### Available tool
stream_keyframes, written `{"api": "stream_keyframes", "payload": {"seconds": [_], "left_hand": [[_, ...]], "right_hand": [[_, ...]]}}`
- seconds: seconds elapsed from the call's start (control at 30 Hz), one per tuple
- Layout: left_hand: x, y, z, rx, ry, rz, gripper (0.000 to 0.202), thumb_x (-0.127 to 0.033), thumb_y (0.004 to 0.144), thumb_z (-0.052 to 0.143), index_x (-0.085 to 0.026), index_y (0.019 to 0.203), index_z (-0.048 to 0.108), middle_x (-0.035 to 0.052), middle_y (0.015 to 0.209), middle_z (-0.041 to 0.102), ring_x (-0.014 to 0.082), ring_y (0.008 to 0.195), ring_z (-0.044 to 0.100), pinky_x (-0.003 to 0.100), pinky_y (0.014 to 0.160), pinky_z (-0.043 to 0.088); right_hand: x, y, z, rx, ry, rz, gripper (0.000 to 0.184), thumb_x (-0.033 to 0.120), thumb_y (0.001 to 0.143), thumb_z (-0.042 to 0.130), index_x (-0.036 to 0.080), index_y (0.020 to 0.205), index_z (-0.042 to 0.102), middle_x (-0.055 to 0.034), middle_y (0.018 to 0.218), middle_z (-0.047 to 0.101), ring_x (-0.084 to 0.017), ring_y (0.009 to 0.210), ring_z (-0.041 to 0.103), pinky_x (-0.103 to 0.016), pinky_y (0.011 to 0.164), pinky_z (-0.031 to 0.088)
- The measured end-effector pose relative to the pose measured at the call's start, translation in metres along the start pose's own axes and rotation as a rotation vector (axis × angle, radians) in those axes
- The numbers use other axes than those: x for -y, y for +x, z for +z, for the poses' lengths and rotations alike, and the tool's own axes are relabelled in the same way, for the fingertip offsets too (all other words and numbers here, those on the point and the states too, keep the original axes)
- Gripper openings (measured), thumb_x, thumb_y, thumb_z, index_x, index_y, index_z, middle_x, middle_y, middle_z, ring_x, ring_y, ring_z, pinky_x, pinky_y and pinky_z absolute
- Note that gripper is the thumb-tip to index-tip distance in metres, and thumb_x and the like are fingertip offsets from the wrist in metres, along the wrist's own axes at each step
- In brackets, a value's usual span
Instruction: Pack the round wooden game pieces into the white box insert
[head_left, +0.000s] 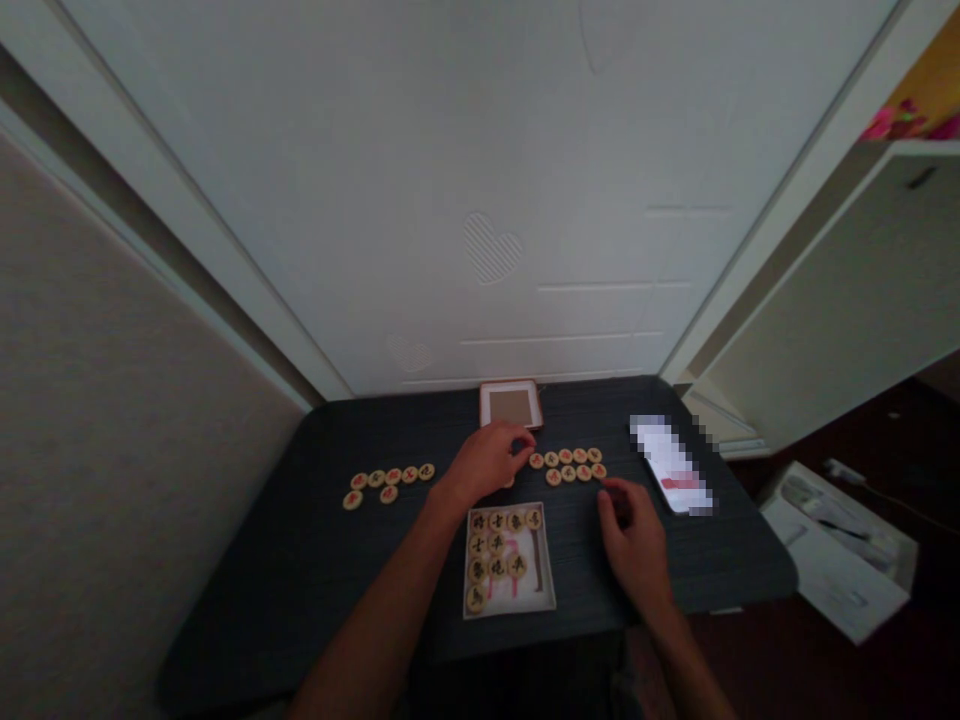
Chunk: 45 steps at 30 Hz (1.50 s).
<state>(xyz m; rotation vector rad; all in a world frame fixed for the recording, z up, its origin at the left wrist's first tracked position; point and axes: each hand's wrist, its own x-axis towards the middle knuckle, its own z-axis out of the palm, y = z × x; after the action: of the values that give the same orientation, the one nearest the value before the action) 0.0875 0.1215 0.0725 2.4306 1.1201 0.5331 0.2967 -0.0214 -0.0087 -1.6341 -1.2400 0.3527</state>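
Note:
My left hand point(491, 455) is over the middle of the dark table, its thumb and fingers curled together beside the right-hand group of Chinese chess pieces point(568, 474). What its fingertips hold, if anything, I cannot make out; one piece point(509, 483) partly shows beneath the hand. My right hand point(636, 535) rests near that group's right end, fingers loosely bent, thumb apart, with nothing visible in it. Nearest my body, a shallow white box point(534, 598) holds several black-lettered pieces point(496, 543) lying flat in rows. More pieces point(394, 477) lie left of my left forearm.
A small orange-rimmed tray or lid point(511, 384) sits at the table's back edge. A lit phone point(675, 470) lies on the right of the table point(300, 590). White cabinet panels point(480, 200) rise behind. An open white box point(840, 550) stands low on the right.

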Motion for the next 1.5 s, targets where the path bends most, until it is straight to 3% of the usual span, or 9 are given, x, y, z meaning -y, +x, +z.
{"api": "stream_keyframes", "payload": {"seconds": [0.13,0.27,0.5,0.6,0.73,0.83,1.1,1.33,1.5], "left_hand": [[0.008,-0.009,-0.021,-0.012,-0.025,-0.008,0.021,-0.031,0.093,0.058,-0.025,0.1,0.077,0.0036,0.098,0.079,0.0197,0.083,0.07,0.03,0.078,0.051],[0.011,-0.023,-0.04,-0.066,-0.09,-0.08,0.024,-0.035,0.094,0.056,-0.024,0.102,0.076,0.0032,0.094,0.079,0.0195,0.082,0.071,0.03,0.077,0.052],[0.006,-0.069,-0.049,-0.011,-0.199,-0.139,0.04,-0.044,0.1,0.045,-0.026,0.08,0.075,-0.002,0.08,0.078,0.0179,0.073,0.07,0.028,0.071,0.05],[0.012,-0.084,-0.048,-0.082,-0.163,-0.194,0.038,-0.043,0.1,0.045,-0.026,0.082,0.073,-0.0015,0.084,0.078,0.0194,0.077,0.071,0.03,0.073,0.05],[0.017,-0.105,-0.038,-0.278,-0.203,-0.317,0.026,-0.042,0.097,0.051,-0.025,0.098,0.072,0.0012,0.091,0.078,0.0214,0.083,0.071,0.032,0.075,0.052],[0.013,-0.124,-0.022,-0.361,-0.245,-0.39,0.022,-0.044,0.094,0.056,-0.027,0.097,0.07,0.0011,0.09,0.078,0.0211,0.078,0.07,0.032,0.071,0.053],[0.011,-0.161,0.012,-0.365,-0.335,-0.51,0.023,-0.044,0.095,0.055,-0.027,0.096,0.07,0.001,0.083,0.078,0.0218,0.075,0.073,0.032,0.071,0.055],[0.01,-0.169,0.035,-0.37,-0.335,-0.499,0.031,-0.046,0.097,0.052,-0.023,0.1,0.072,0.0009,0.08,0.077,0.0196,0.073,0.072,0.029,0.072,0.054],[0.013,-0.171,0.041,-0.395,-0.333,-0.485,0.028,-0.044,0.096,0.055,-0.023,0.1,0.072,0.0003,0.079,0.077,0.0181,0.071,0.071,0.027,0.071,0.054]], "right_hand": [[-0.007,0.032,-0.009,0.055,-0.126,-0.133,0.029,0.039,0.097,0.054,0.02,0.113,0.067,-0.0135,0.109,0.069,-0.027,0.095,0.066,-0.041,0.081,0.055],[-0.009,0.044,-0.01,0.066,-0.207,-0.242,0.028,0.037,0.098,0.051,0.021,0.112,0.069,-0.0136,0.111,0.071,-0.029,0.103,0.065,-0.048,0.092,0.052],[0.001,0.021,-0.001,0.114,-0.201,-0.323,0.025,0.033,0.097,0.054,0.025,0.115,0.07,-0.0105,0.114,0.072,-0.029,0.11,0.064,-0.05,0.1,0.049],[0.004,0.009,0.0,0.141,-0.169,-0.325,0.025,0.03,0.098,0.053,0.025,0.115,0.069,-0.0097,0.114,0.072,-0.028,0.111,0.064,-0.049,0.102,0.049],[-0.003,-0.001,-0.001,0.126,-0.162,-0.315,0.023,0.029,0.097,0.054,0.025,0.112,0.07,-0.0096,0.112,0.072,-0.028,0.108,0.065,-0.049,0.1,0.05],[-0.01,-0.003,-0.001,0.125,-0.163,-0.305,0.022,0.03,0.097,0.054,0.025,0.11,0.07,-0.0096,0.11,0.072,-0.027,0.105,0.066,-0.048,0.098,0.051],[-0.009,-0.003,-0.001,0.185,-0.154,-0.233,0.024,0.033,0.098,0.051,0.023,0.109,0.07,-0.009,0.104,0.074,-0.026,0.096,0.07,-0.041,0.088,0.055],[-0.01,-0.005,-0.001,0.186,-0.16,-0.189,0.025,0.033,0.098,0.051,0.023,0.11,0.07,-0.0075,0.105,0.075,-0.024,0.094,0.07,-0.038,0.086,0.055],[-0.01,-0.005,0.0,0.19,-0.169,-0.176,0.023,0.033,0.098,0.052,0.023,0.108,0.07,-0.0064,0.103,0.075,-0.024,0.094,0.071,-0.038,0.086,0.055]]}}
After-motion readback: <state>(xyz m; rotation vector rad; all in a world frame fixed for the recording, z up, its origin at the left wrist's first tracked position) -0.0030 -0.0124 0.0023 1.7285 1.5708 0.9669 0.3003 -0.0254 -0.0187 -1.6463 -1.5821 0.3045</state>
